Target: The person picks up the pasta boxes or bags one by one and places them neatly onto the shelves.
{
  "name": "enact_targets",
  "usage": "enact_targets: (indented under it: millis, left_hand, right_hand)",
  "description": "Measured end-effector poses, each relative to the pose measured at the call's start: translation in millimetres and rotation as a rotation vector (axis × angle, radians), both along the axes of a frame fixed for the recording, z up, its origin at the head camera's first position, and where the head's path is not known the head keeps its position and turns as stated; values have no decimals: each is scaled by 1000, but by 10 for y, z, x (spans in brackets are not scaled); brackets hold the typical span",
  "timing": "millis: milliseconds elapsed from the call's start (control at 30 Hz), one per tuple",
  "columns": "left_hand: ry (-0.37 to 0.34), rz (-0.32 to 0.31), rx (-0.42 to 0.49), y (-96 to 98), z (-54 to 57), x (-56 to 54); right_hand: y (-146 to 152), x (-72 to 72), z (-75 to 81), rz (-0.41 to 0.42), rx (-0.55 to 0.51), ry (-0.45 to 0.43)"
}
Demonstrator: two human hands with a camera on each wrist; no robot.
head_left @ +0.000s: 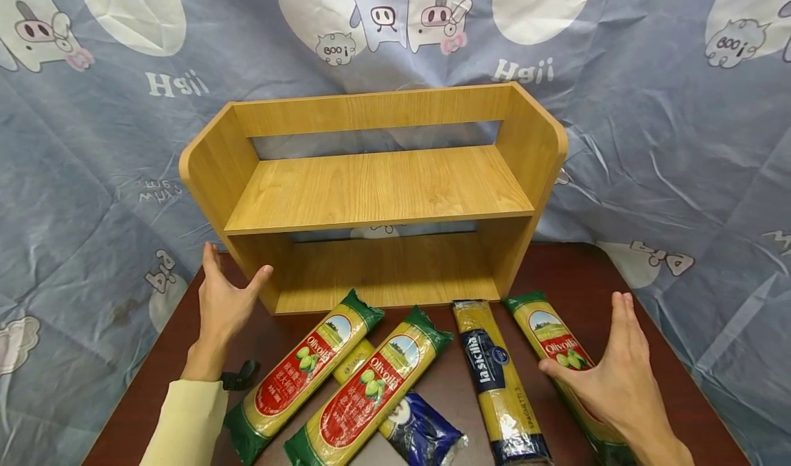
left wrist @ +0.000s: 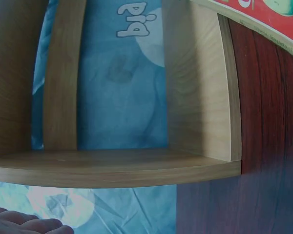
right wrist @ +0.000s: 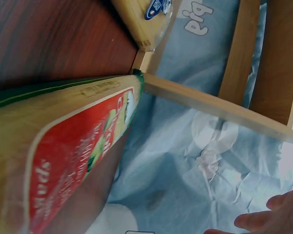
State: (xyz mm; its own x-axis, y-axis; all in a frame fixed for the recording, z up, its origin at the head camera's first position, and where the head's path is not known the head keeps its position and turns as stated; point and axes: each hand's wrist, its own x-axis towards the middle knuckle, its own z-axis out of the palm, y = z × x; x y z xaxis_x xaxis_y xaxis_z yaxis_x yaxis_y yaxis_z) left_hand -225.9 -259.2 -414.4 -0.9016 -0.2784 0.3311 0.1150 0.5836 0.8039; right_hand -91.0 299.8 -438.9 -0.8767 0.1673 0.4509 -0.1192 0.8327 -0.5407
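Observation:
My left hand [head_left: 225, 308] is held with fingers straight and thumb spread beside the left side of a two-tier wooden shelf [head_left: 377, 188], holding nothing. On the other side, my right hand [head_left: 621, 377] has its fingers extended and thumb out over the rightmost green-ended Olivoilà spaghetti pack [head_left: 559, 339], overlapping it in the head view. Two more spaghetti packs, one on the left [head_left: 296, 383] and one nearer the middle [head_left: 371, 390], lie slanted before the shelf. Partly under them is a blue-and-yellow pasta pack [head_left: 426, 428]. A dark-blue-labelled spaghetti pack [head_left: 491, 363] lies right of centre.
Everything stands on a dark red-brown table [head_left: 161, 397]. A blue patterned cloth [head_left: 667, 143] hangs behind the shelf and down around the table's sides. The shelf's lower board [head_left: 383, 267] sits just behind the packs' far ends. A black strap [head_left: 241, 377] shows at the left wrist.

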Motion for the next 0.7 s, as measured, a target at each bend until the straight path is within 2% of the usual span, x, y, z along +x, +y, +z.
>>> enact_targets:
  millis: [133,333,467,600,700]
  left_hand:
    - [-25,-12,46,-40,-26,-59]
    - [-72,-24,20,-107,-57,-112]
    - [-71,-66,30,-137,-89,-157]
    - [-69,-116,66,-155,-141,-210]
    - [-86,-130,66,-162,-175,-228]
  right_hand:
    - [14,43,-51,-36,-36,-31]
    - [41,105,-154,-102,-80,-121]
    - [70,123,-222,-124,-100,-134]
    - [80,135,-289,-176,-113,-209]
    - [85,145,-352,-219,-114,-286]
